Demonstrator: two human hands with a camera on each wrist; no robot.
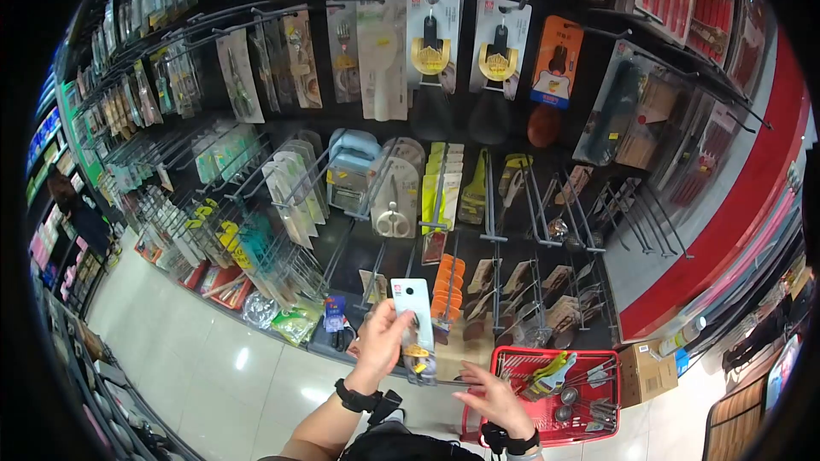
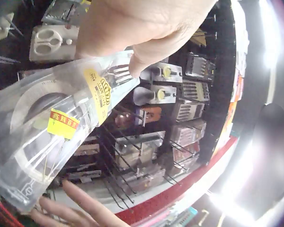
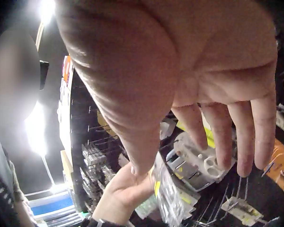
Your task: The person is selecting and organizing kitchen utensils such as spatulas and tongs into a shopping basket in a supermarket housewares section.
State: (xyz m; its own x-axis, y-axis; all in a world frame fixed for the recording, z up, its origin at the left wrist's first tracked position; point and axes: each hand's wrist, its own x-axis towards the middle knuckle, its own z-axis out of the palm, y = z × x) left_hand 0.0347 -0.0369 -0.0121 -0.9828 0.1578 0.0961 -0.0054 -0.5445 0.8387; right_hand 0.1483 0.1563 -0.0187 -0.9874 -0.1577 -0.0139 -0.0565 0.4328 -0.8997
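In the head view the left hand [image 1: 380,343] pinches the upper part of a packaged utensil [image 1: 416,358] on a pale blue card, low in front of the rack. The left wrist view shows the clear pack [image 2: 57,127] with a yellow label and a red-and-yellow sticker, gripped near its top by the left hand [image 2: 144,23]. Fingers of the right hand [image 1: 495,401] are spread and hold nothing, to the right of the pack and beside the red basket [image 1: 547,437]. In the right wrist view the right hand [image 3: 180,71] is close to the camera, fingers extended.
Metal hooks with packaged kitchen tools, such as scissors [image 1: 395,220] and orange items [image 1: 448,286], stand in front. The basket holds green packs and metal ladles. A cardboard box [image 1: 647,374] is right of it. A shelf runs along the left aisle; a person [image 1: 77,209] is there.
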